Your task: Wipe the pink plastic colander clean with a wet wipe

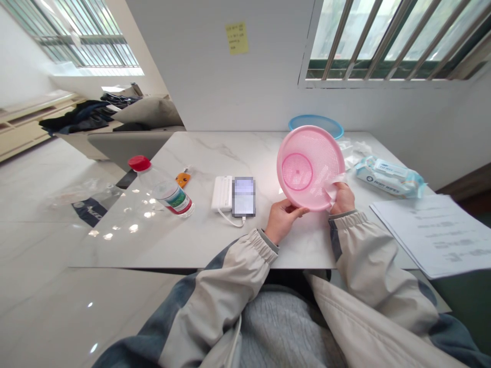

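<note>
Two hands, one pink basket [310, 171], held up over the right half of one white marble-patterned table [215, 245], mouth tipped toward the person. Left hand [283, 220] clamped on the near-left rim, thumb along the edge. Right hand [342, 198] at the near-right rim, pinching one white wipe [334, 187] against it. Hands apart, the basket's near rim between them.

Far side, behind the pink basket: one blue basket [317, 122], partly hidden, by the wall. Right of the pink one: crumpled clear plastic [358, 151], then one pack of wipes [391, 176]. Nearer on the right, one pile of papers [433, 232]; sheets too closely stacked to count.

Middle of the table: one white power bank [221, 194] and one phone [244, 197], side by side, one white cable [230, 221] curving along their near side. To the left, one orange trinket [183, 178] and one clear bottle [164, 189] with a red cap, beside each other.

On the wall: one yellow note [237, 38]. Barred windows: two, one far left, one far right.
</note>
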A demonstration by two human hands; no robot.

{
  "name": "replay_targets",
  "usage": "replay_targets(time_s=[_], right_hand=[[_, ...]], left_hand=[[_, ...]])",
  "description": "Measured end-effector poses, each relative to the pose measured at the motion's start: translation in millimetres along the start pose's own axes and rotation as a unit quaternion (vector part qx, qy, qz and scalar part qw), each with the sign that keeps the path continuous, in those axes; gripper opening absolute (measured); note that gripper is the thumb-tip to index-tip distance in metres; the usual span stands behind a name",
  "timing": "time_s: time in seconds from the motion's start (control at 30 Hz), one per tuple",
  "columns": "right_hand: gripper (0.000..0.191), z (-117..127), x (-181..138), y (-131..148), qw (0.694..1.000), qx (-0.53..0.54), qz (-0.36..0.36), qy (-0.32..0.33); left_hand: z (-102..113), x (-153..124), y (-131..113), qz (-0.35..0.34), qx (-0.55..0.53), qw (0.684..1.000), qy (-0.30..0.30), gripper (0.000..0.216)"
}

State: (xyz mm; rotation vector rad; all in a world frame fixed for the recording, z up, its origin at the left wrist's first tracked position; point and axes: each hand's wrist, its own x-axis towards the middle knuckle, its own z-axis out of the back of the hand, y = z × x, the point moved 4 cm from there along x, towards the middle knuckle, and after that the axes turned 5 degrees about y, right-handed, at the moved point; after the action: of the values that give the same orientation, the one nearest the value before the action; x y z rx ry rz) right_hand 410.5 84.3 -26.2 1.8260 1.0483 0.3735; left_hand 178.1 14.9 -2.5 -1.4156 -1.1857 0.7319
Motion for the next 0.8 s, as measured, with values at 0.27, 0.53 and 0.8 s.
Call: replay_targets(time_s=[0.27, 0.53, 0.8], right_hand=[[0.022, -2.8, -5.3, 1.1, 1.0, 0.008, -0.001, -0.007], [0.016, -8.7, -15.1, 2.8, 1.0, -0.025, -0.011, -0.011], [0.018, -12.9, -24.5, 10.6, 0.999, -0.046, 0.022, -0.019]], left_hand=[[-2.8, -1.4, 2.0, 0.023, 0.04, 0.999, 0.025, 0.04], [-9.6, -4.0, 7.8, 0.064, 0.118, 0.986, 0.101, 0.042], [-10.1, -3.4, 8.9, 0.067, 0.148, 0.981, 0.103, 0.048]])
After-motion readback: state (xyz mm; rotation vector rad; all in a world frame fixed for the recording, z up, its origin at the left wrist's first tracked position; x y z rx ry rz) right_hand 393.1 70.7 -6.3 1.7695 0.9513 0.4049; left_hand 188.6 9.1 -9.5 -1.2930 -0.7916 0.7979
